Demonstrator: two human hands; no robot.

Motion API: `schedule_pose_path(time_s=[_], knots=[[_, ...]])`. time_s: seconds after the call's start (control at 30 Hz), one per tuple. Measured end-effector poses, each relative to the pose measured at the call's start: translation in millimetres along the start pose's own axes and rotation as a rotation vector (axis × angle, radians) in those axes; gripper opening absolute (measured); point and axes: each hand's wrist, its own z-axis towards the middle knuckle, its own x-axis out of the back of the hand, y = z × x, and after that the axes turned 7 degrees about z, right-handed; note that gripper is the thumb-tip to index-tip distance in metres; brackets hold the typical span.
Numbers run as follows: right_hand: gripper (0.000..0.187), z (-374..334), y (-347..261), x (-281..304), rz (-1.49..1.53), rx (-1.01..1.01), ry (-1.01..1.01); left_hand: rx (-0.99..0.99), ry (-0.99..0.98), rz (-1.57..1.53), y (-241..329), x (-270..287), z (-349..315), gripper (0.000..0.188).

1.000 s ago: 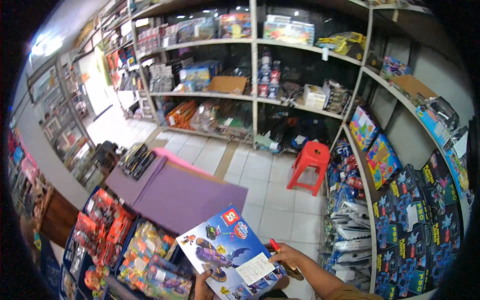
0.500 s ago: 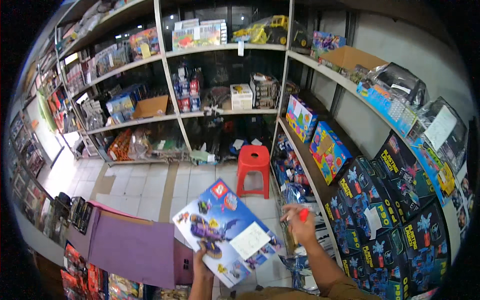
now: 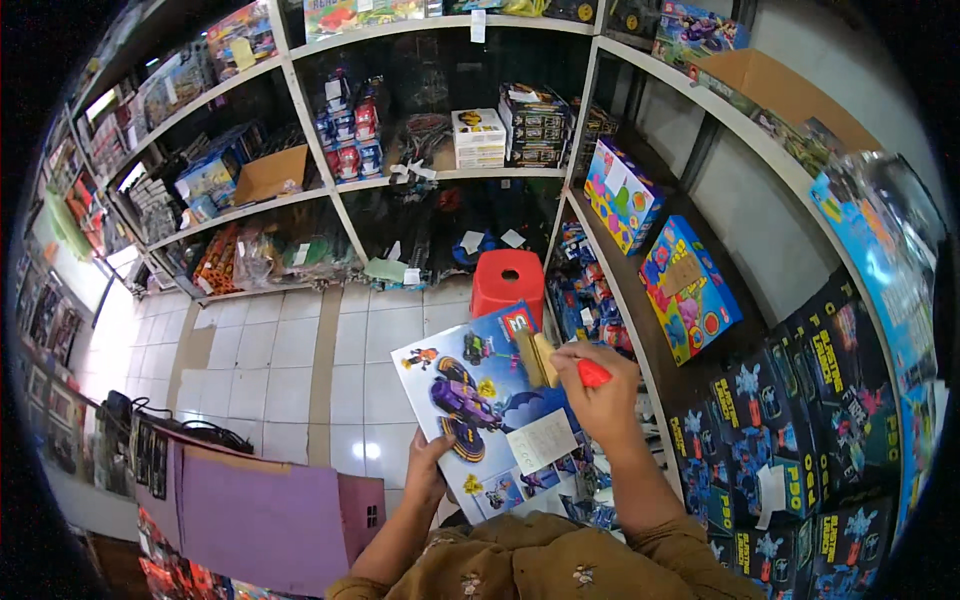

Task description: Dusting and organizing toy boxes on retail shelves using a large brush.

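My left hand (image 3: 428, 465) grips the lower left edge of a flat blue-and-white toy box (image 3: 475, 350), its thumb on the front. The box is tilted in front of my body and shows a purple winged vehicle. A handwritten paper note (image 3: 543, 440) lies on its lower right part. My right hand (image 3: 605, 400) is closed around a flat paintbrush (image 3: 546, 360) with pale bristles and a red handle. The bristles are over the box's upper right part and appear to touch it. Part of the handle is hidden in my fingers.
A red plastic stool (image 3: 508, 280) stands just beyond the box. Shelves of packaged toys line the back and right, with colourful boxes (image 3: 690, 290) and stacked black boxes (image 3: 790, 430) close on my right. A purple cardboard piece (image 3: 255, 500) lies at lower left.
My right hand has moved left and up, bringing the brush over the box. The box has shifted right and turned slightly. My view has tilted down, showing more of my clothing.
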Motion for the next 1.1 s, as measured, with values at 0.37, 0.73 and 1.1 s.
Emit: schedule_pose_path(time_s=[0.37,0.73,1.1], knots=[[0.012,40.2,45.4,-77.9,0.242,-0.150,-0.233,0.215,-0.087,0.245,23.2,-23.5,103.1,0.046],[0.008,175.0,169.6,-34.2,-0.098,0.076,0.076,0.091,-0.146,0.290,55.8,-107.2,241.4,0.048],[0.018,233.2,262.7,-70.9,0.615,-0.415,-0.091,0.172,-0.231,0.417,39.3,-159.0,348.7,0.046]])
